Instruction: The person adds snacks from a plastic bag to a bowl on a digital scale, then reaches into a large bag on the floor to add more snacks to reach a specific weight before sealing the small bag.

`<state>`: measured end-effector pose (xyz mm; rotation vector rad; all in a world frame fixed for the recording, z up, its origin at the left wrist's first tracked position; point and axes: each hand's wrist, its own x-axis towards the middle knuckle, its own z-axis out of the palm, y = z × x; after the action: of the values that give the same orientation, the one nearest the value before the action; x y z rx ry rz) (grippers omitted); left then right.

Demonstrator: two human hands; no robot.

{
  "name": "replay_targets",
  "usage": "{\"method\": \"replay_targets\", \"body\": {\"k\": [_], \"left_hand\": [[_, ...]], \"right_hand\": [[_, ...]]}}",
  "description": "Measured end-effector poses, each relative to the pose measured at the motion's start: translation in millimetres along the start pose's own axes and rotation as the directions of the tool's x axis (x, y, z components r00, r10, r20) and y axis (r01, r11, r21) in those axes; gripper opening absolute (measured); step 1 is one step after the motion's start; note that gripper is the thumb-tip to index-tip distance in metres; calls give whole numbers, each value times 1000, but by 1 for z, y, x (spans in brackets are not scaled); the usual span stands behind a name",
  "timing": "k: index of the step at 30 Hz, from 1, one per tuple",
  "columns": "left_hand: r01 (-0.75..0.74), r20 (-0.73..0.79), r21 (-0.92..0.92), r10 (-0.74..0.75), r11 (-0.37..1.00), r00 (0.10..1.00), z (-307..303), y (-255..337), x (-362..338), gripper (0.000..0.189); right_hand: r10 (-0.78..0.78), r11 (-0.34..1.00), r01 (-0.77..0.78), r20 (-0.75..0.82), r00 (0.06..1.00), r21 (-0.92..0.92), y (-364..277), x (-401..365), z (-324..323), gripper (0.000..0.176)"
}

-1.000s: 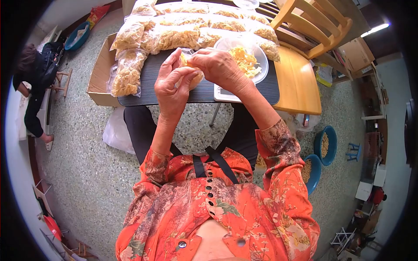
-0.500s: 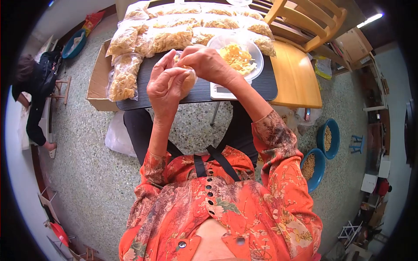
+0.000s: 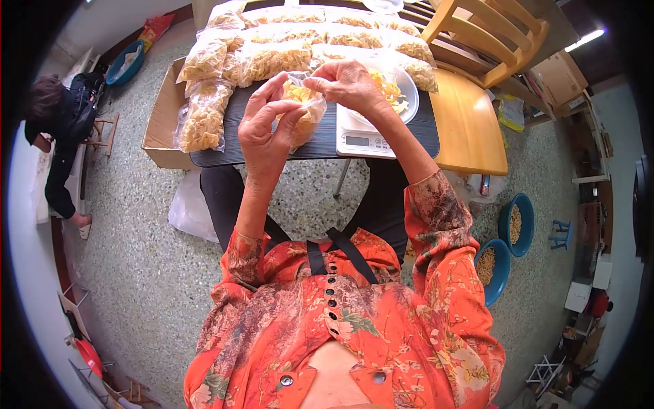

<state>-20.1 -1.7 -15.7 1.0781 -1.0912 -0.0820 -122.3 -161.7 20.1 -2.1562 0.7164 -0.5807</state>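
Note:
Between my hands is a clear plastic bag [image 3: 308, 117] with yellowish dried flakes inside, held above the dark table's front part. My left hand [image 3: 262, 129] pinches the left side of its mouth between thumb and fingers. At the right side of the mouth, my right hand [image 3: 347, 85] grips the plastic with its fingertips. The bag's mouth is spread apart and the flakes show in it. Just right of the bag, a white digital scale [image 3: 364, 142] carries a clear plastic bowl [image 3: 410, 102] of the same flakes, partly hidden by my right hand and forearm.
Several filled bags [image 3: 276, 60] are piled along the table's back and left. A cardboard box [image 3: 160, 126] stands at the left, a wooden chair [image 3: 470, 123] at the right. Blue basins [image 3: 501, 273] sit on the floor at right. Another person [image 3: 65, 136] bends at far left.
My right hand has moved right, away from my left, and the bag's mouth is now spread wider between them. The scale's display has come into view. The whole view has shifted slightly.

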Motion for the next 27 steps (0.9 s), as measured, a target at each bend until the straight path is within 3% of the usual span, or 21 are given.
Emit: {"method": "replay_targets", "body": {"k": [1,3,5,7,10,11,13,15,17,19,21,23,27], "left_hand": [[2,5,12,-2,1000,1000,0,1,1,16],[-7,18,84,5,996,1000,-4,6,2,15],[-13,34,159,8,987,999,-12,15,3,14],[-215,152,497,159,841,975,-22,25,8,11],[-201,181,582,116,788,977,-26,38,11,9],[-200,185,582,112,788,976,-25,37,10,9],[-14,160,345,-44,938,986,-21,31,9,10],[-50,174,286,0,957,985,-20,20,9,11],[-94,204,325,27,941,979,-19,18,8,12],[-88,180,325,29,941,983,-15,19,9,12],[-75,150,328,27,942,988,-11,19,7,11],[-35,117,308,-2,951,993,-8,16,6,13],[-59,99,298,30,953,995,-3,10,3,14]], "right_hand": [[35,999,-36,88,996,11,0,1,-1,29],[33,997,-35,34,999,66,1,4,2,26],[-101,995,99,-106,989,-25,3,13,1,25],[-91,994,85,-102,991,-62,-14,13,-5,24],[-240,966,222,-135,961,-135,-20,18,-5,24],[-235,967,217,-136,962,-132,-18,19,-2,24],[-298,936,272,-93,950,-221,-16,21,1,23],[-237,949,224,-32,971,-221,-10,21,-2,22],[-213,970,202,-75,974,-132,-1,21,-6,25],[-113,978,127,-90,989,167,8,14,-17,29],[-121,989,120,-9,993,-92,12,0,-46,31],[-89,984,110,148,985,-139,28,-13,-68,32],[20,969,44,259,966,-242,45,-30,-84,40]]}}
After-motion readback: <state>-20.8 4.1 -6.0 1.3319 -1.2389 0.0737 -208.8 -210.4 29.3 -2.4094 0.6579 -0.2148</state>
